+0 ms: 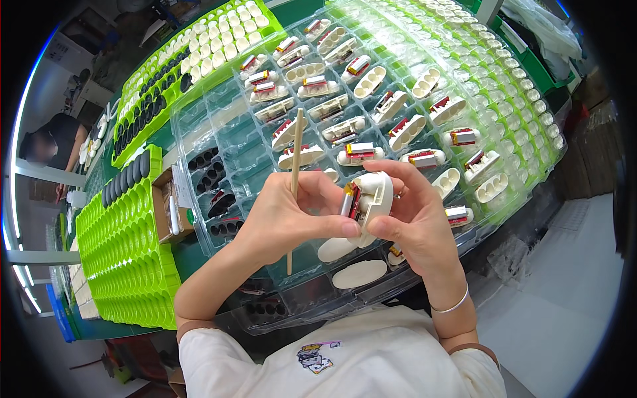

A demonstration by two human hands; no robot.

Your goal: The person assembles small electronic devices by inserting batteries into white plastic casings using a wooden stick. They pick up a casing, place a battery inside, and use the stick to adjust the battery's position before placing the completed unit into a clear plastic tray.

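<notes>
Both hands meet mid-frame over the clear blister tray (219,142). The left hand (292,222) pinches a thin wooden stick (296,166) that runs up between its fingers, thumb pressed against the white plastic shell (373,199). The right hand (415,212) is clenched around that shell from the far side, fingers curled over the top and thumb below. The shell is held in the air just above the tray's near rows, with a small red-and-silver battery cell (350,201) seated at its open edge.

Doing it well, as I judge it: keep the shell steady in the right hand, use only the stick's tip to nudge the cell or its wires into the cavity, press lightly so the soft cell is not dented, and keep the thumb clear of the opening.

Materials: the shell is smooth, glossy, rounded hard plastic, off-white. The cell is flat, foil-like, with a red band. The stick is pale, matte and straight, like a chopstick. The tray is thin, transparent formed plastic with oval pockets, many holding the same white shells with cells, some near pockets empty. A loose white oval cover (359,273) lies on the tray near the body. Bright green moulded trays (123,259) sit to the left, some holding black oval parts, others white ones. A silver bangle (451,306) circles the right wrist. The table is barely visible beneath.
</notes>
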